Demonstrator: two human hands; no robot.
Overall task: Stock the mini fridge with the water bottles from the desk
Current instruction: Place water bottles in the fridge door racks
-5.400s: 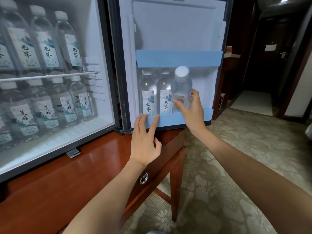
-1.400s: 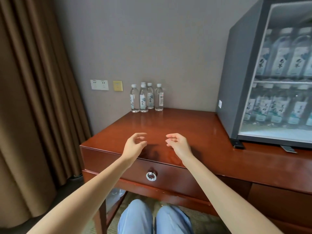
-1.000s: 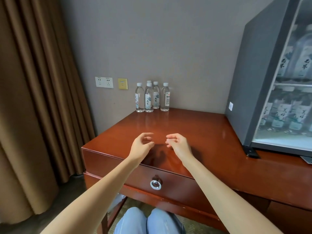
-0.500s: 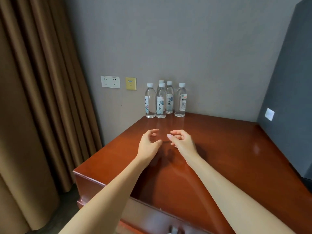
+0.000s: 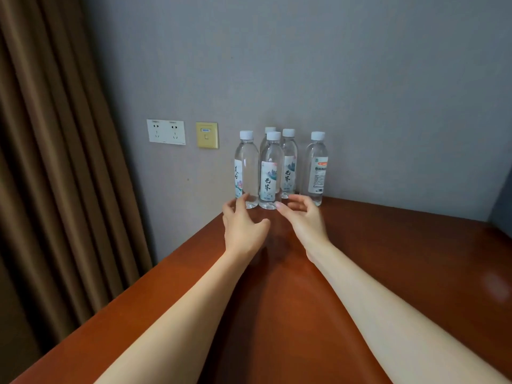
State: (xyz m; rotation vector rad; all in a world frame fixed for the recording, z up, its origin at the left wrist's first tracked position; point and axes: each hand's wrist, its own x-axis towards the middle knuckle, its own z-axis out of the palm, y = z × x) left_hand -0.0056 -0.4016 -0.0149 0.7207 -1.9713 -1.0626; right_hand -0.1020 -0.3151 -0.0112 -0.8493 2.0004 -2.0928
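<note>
Several clear water bottles with white caps stand upright against the wall at the back of the red-brown desk (image 5: 388, 259). The front bottle (image 5: 271, 170) stands between a left bottle (image 5: 246, 167) and a right-hand one (image 5: 317, 167); others stand behind. My left hand (image 5: 242, 228) reaches with loosely spread fingers just short of the left bottle's base. My right hand (image 5: 303, 217) hovers with curved fingers just in front of the front bottle's base. Neither hand holds anything. Only a sliver of the grey mini fridge (image 5: 504, 200) shows at the right edge.
Brown curtains (image 5: 55, 162) hang at the left beside the desk's edge. On the grey wall are a white double socket (image 5: 165, 131) and a yellow plate (image 5: 207, 135), left of the bottles.
My view turned left from the fridge door to the desk and drew closer. Both empty hands have moved forward across the desk to the bottles' bases; the fridge slid almost out of view.
</note>
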